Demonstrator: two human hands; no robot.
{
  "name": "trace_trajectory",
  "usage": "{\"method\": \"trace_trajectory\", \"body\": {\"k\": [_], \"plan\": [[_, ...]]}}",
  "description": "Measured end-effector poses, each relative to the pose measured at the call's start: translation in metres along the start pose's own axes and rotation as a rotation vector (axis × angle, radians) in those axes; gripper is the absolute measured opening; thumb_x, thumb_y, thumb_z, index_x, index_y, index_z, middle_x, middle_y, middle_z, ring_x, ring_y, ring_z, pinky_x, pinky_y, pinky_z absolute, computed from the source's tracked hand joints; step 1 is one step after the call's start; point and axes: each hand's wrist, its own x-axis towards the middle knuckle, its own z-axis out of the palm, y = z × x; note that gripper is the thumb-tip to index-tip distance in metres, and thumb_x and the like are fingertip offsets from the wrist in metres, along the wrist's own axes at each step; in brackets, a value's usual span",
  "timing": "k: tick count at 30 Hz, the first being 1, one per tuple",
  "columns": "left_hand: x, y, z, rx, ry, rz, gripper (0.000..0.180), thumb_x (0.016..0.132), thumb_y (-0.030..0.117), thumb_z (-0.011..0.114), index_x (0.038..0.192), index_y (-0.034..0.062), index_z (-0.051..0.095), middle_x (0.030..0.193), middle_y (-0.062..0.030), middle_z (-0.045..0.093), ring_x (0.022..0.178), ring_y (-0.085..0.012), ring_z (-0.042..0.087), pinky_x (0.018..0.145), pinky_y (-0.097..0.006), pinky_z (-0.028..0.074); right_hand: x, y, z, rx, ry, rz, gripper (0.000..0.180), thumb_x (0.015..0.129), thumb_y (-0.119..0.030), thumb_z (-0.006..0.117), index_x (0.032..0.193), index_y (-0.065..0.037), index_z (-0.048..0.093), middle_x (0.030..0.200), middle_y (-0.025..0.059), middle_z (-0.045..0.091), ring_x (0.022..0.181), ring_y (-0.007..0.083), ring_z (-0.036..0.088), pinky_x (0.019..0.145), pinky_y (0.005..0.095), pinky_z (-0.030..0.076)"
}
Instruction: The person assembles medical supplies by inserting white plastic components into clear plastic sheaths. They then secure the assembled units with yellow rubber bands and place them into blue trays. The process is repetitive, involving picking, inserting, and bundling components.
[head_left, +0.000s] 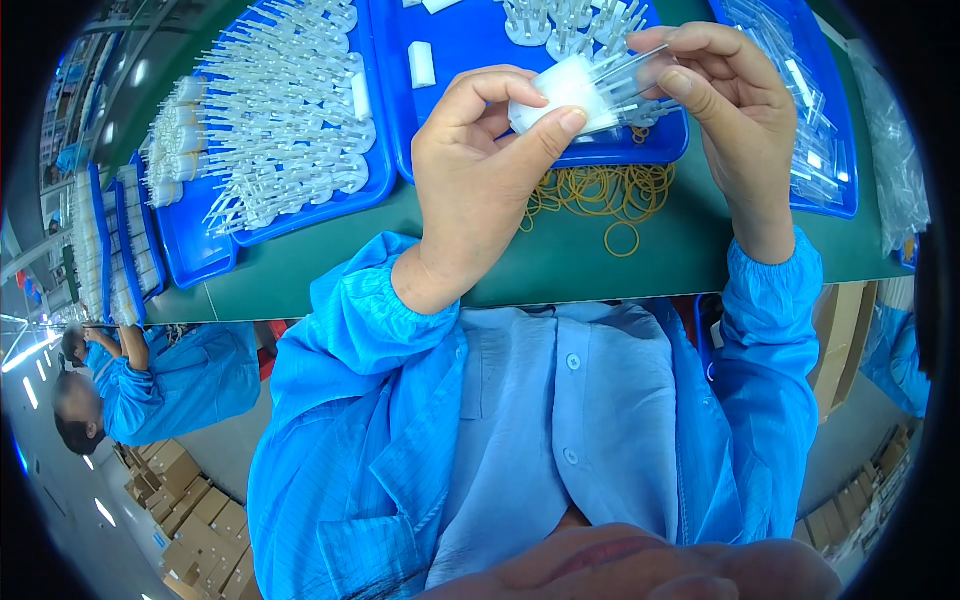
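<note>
My left hand [478, 165] is closed around a white foam-like block [562, 88], its thumb pressed on the near side. From the block's right end, several thin translucent rods point toward my right hand [740, 105]. The thumb and fingers of that hand pinch a clear plastic piece [648, 72] at the rod ends; whether it is a sheet or a tube cannot be made out. Both hands are raised over the front of a blue tray [640, 150], which holds clusters of upright rods on white round bases [575, 30] and a loose white block [422, 64].
Yellow rubber bands [590, 195] lie on the green table [350, 262] before the middle tray. At left, a blue tray [378, 185] holds many rod clusters [290, 110]. A right tray [845, 205] holds clear plastic pieces [812, 165]. Another person [190, 385] works far left.
</note>
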Motion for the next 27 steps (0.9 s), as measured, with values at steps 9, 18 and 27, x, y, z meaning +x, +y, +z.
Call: {"method": "trace_trajectory", "body": {"k": [9,18,27], "plan": [[0.001,0.002,0.004,-0.11,-0.008,-0.145,0.018,0.089,-0.001,0.07,0.101,-0.0013,0.057,0.101,-0.0156,0.067,0.094,-0.0182,0.067,0.08,-0.027,0.057,-0.001,-0.001,-0.003,-0.034,-0.011,-0.044,0.018,0.094,-0.006,0.062,0.111,-0.001,0.064,0.115,0.0181,0.068,0.1,0.0207,0.067,0.087,0.0325,0.054],[0.0,0.003,0.003,-0.103,-0.013,-0.107,0.017,0.089,-0.001,0.069,0.101,-0.001,0.058,0.102,-0.0154,0.067,0.094,-0.0173,0.067,0.08,-0.027,0.056,0.002,-0.008,0.005,0.172,0.097,0.12,0.019,0.092,-0.003,0.064,0.109,0.002,0.058,0.101,0.0135,0.068,0.085,0.015,0.066,0.077,0.0268,0.055],[0.0,0.003,0.003,-0.125,-0.035,-0.066,0.017,0.088,-0.003,0.07,0.1,-0.0003,0.058,0.104,-0.0093,0.063,0.098,-0.0174,0.065,0.083,-0.027,0.055,0.005,-0.005,0.008,0.192,0.105,0.049,0.019,0.093,-0.004,0.063,0.11,0.001,0.058,0.106,0.0151,0.068,0.092,0.0163,0.066,0.083,0.0273,0.054]]}}
